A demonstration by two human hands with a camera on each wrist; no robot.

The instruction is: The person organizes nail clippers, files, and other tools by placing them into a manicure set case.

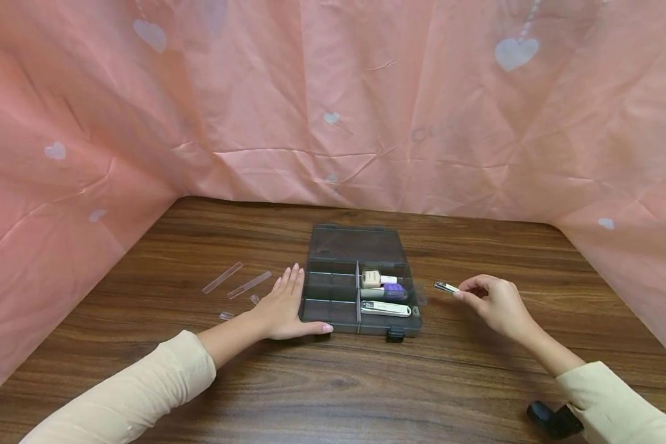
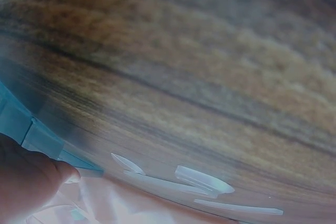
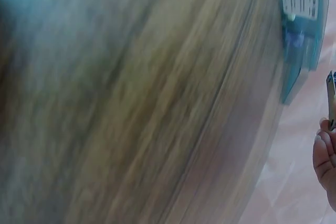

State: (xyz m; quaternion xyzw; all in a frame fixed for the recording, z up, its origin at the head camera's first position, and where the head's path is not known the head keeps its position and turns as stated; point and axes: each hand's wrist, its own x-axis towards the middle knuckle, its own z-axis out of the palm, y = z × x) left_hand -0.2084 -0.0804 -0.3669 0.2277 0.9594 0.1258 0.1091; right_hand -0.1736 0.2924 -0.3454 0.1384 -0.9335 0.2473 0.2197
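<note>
A dark translucent compartment box [image 1: 333, 332] lies with its lid [image 1: 357, 243] folded back. My left hand [image 1: 280, 305] rests along the box's left side, fingers straight and thumb at the front edge. In the right compartments are a cream nail polish bottle [image 1: 370, 279], a purple nail polish bottle [image 1: 394, 291] and a larger nail clipper [image 1: 386, 309]. To the right of the box, my right hand [image 1: 496, 305] pinches a small nail clipper [image 1: 446, 287] between thumb and fingers. The right wrist view shows that clipper [image 3: 332, 95] at its edge, partly cut off.
Several clear plastic divider strips [image 1: 222, 277] lie on the wooden table [image 1: 322, 394] left of the box. A black object [image 1: 555, 419] sits by the right sleeve. Pink curtain [image 1: 333, 92] with hearts encloses the back and sides.
</note>
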